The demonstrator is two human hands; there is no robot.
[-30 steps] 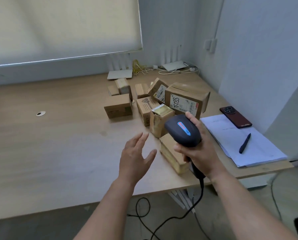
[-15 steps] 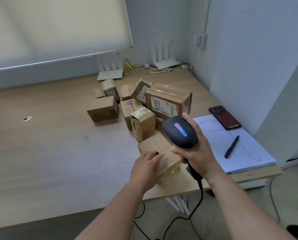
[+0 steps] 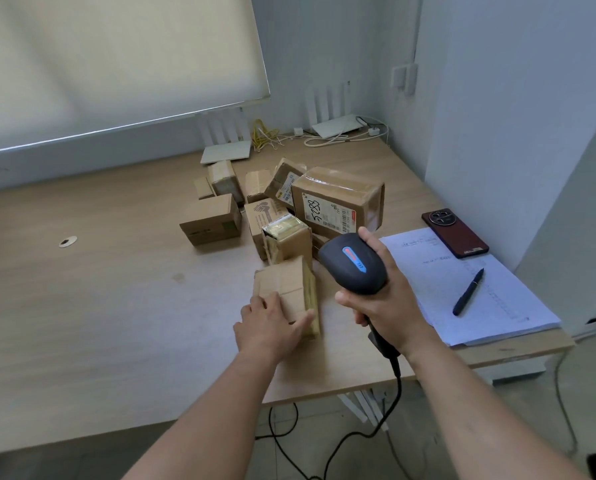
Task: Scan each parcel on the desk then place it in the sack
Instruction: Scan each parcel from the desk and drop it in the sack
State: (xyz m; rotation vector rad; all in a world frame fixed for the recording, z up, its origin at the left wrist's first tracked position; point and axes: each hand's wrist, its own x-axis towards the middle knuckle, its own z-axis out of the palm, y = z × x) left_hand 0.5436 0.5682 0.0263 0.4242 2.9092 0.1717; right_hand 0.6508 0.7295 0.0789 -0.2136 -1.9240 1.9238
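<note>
Left hand (image 3: 272,325) clamped over nearest box (image 3: 287,289) on desk (image 3: 99,306), fingers on left side, thumb on right edge. Lifted, possibly. Right hand (image 3: 383,299) wrapped around scanner (image 3: 353,263) beside it.

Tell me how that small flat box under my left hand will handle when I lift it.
The flat box looks like stiff taped cardboard, so it should hold shape. It is small, so the left hand probably lifts it alone. Glossy tape on its side may be slippery.
</note>
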